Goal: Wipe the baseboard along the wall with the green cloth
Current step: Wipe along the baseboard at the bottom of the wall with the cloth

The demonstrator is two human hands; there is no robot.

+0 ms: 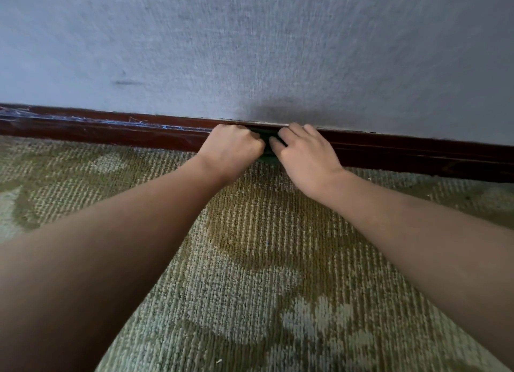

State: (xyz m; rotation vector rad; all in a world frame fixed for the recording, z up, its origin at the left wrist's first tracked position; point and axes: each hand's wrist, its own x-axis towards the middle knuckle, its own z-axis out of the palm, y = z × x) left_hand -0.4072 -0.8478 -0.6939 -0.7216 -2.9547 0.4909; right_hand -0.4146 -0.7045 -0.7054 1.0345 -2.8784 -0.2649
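Observation:
A dark reddish-brown baseboard (111,133) runs along the foot of the grey wall, from the left edge down to the right edge. A dark green cloth (268,146) is bunched against the baseboard in the middle, mostly hidden by both hands. My left hand (232,147) is curled into a fist and grips the cloth's left side. Pressed close beside it, my right hand (303,154) curls its fingers round the cloth's right side. Only a narrow strip of green shows between the two hands.
A grey textured wall (250,51) fills the upper half, with a dark scuff mark (126,82) at the left. Patterned green and beige carpet (250,274) covers the floor. Pale blue scratches (83,119) streak the baseboard's top at the left.

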